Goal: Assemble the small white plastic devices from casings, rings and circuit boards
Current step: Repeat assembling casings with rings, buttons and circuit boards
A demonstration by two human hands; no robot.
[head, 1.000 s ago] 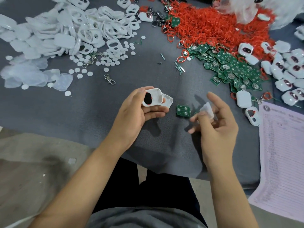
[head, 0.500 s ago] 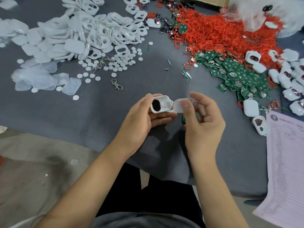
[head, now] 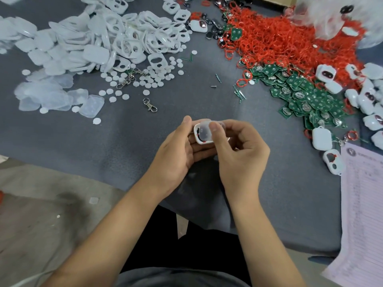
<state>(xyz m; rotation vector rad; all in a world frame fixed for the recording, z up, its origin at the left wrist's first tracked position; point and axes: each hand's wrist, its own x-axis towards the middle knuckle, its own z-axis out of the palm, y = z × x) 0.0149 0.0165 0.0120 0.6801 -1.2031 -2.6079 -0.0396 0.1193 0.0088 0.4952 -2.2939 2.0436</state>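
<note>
Now L hand (head: 176, 151) grips white casing (head: 199, 139) w/ R hand (head: 238, 154) pinching clear insert (head: 205, 130) onto it

Casing (head: 202, 133): white, rounded, dark opening with red trim, held above the grey mat between both hands; clear pad (head: 205, 129): translucent, lying against casing's open face; casings heap (head: 116, 38): white, far left; rings (head: 279, 38): red, heaped far right; boards (head: 306, 96): green, piled beside rings; finished devices (head: 364, 98): white, right edge.
</note>
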